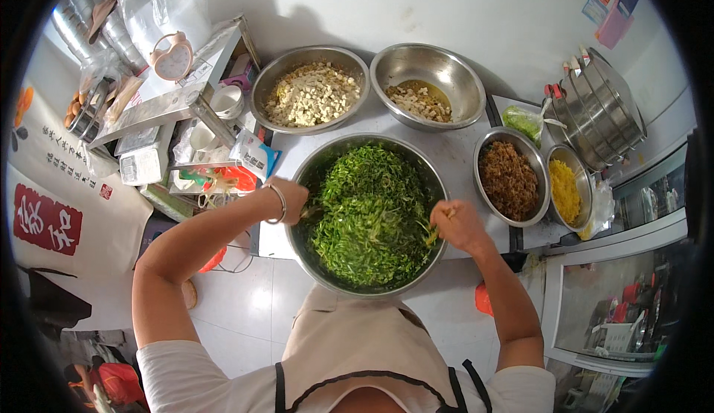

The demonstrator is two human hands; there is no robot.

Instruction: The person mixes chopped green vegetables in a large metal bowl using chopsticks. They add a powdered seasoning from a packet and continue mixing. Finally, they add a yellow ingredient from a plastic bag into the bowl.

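Chopped green leaves [368, 218] fill a large steel bowl [301, 262] at the front edge of the table. At the bowl's left rim is my left hand [288, 200], its fingers curled over the handle end of a utensil that reaches into the greens; a bracelet circles the wrist. My right hand [456, 224] is closed at the right rim around a yellowish utensil, whose lower part is blurred among the greens. What kind of utensils these are cannot be told.
Behind stand a steel bowl of pale cubes [315, 98] and a steel bowl with some mixture [421, 103]. Right are bowls of brown crumbly food [509, 181] and yellow shreds [564, 190], and stacked steel pans [597, 112]. A cluttered metal shelf [156, 112] stands left.
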